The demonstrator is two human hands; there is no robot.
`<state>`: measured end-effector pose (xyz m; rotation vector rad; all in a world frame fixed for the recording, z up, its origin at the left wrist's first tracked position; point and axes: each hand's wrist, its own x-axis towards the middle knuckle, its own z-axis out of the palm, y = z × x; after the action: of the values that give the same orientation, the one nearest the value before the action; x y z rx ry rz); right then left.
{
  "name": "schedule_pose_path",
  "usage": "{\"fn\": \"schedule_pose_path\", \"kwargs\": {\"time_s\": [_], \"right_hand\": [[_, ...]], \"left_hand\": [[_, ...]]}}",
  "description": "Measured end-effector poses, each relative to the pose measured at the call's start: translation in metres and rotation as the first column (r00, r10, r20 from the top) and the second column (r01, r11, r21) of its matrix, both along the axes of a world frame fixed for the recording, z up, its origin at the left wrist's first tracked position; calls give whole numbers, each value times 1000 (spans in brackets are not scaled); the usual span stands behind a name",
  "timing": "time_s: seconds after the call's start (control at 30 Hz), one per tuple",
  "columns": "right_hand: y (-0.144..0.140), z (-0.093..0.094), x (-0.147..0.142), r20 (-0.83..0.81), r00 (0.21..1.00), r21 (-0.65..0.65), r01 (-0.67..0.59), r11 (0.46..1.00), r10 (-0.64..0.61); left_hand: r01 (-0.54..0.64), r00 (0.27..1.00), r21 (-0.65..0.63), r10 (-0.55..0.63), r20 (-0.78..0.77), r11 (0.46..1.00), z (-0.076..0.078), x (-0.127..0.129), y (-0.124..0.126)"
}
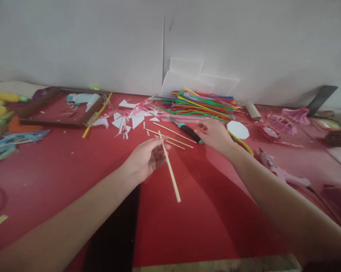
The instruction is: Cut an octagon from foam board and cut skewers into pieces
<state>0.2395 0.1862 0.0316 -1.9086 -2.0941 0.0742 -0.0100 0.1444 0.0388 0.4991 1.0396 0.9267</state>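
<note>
My left hand [150, 156] pinches a thin wooden stick [171, 172], which slants down toward the front of the red table. Several similar sticks [178, 134] lie behind that hand. Farther right, my right hand [212, 135] reaches down to the table with its fingers curled around a small red thing [204, 130], mostly hidden by the fingers. Just left of these fingers lies a utility knife [189, 132] with a black and teal handle. Beyond the right hand is a bundle of colourful pipe cleaners [204, 104]. A white octagonal piece [238, 130] rests beside the right wrist.
White scraps [138, 121] and clear plastic lie left of the pipe cleaners. A brown frame [53, 122] stands at the left. On the right are a pink glue gun [283, 172] with a cord and a pink model [282, 124]. A black flat object [113, 230] lies under my left forearm.
</note>
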Motion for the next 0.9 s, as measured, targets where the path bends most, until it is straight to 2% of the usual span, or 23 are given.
{"fn": "schedule_pose_path", "kwargs": {"time_s": [0.1,0.2,0.33,0.43,0.57,0.67,0.8,0.9], "right_hand": [[-8,6,34,98,984,-67,154,986,-147],[-21,4,66,194,942,-200,311,929,-273],[-34,-7,85,230,907,-290,409,865,-352],[-40,-7,85,188,892,-226,447,865,-412],[-61,-3,76,29,874,-16,486,874,-485],[-86,-9,56,-129,872,101,484,869,-471],[-110,-20,20,-276,912,149,352,924,-303],[-112,-23,3,-298,938,202,243,949,-177]], "left_hand": [[67,998,-81,-65,18,995,3,-1,-11],[130,990,-123,-123,63,984,8,-4,-22],[195,977,-117,-182,113,974,14,-4,-31],[214,972,-84,-204,115,973,11,0,-37],[219,973,-35,-215,86,975,-2,7,-41],[203,976,15,-204,71,979,-12,9,-40],[159,984,67,-164,73,985,-15,10,-36],[160,983,72,-166,83,984,-12,9,-35]]}}
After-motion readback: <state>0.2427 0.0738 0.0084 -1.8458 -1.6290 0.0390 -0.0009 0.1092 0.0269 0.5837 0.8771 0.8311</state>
